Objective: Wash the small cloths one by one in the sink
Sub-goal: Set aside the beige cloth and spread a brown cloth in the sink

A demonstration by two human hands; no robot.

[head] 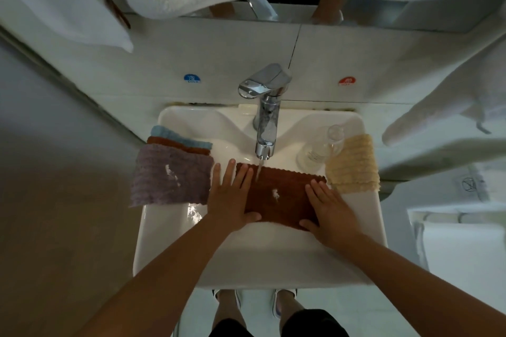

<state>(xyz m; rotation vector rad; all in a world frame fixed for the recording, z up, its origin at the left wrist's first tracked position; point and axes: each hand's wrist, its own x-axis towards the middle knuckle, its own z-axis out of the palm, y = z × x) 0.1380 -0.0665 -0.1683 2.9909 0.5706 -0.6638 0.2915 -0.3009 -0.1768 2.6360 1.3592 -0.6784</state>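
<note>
I am spreading the brown cloth (279, 194) flat across the middle of the sink (164, 241), its long axis running from the left rim to the right. My left hand (230, 197) is pressing its left end and my right hand (328, 213) its right end, fingers straight and apart. Water from the tap (267, 115) is landing nearer my left hand, probably on the cloth's far edge.
</note>
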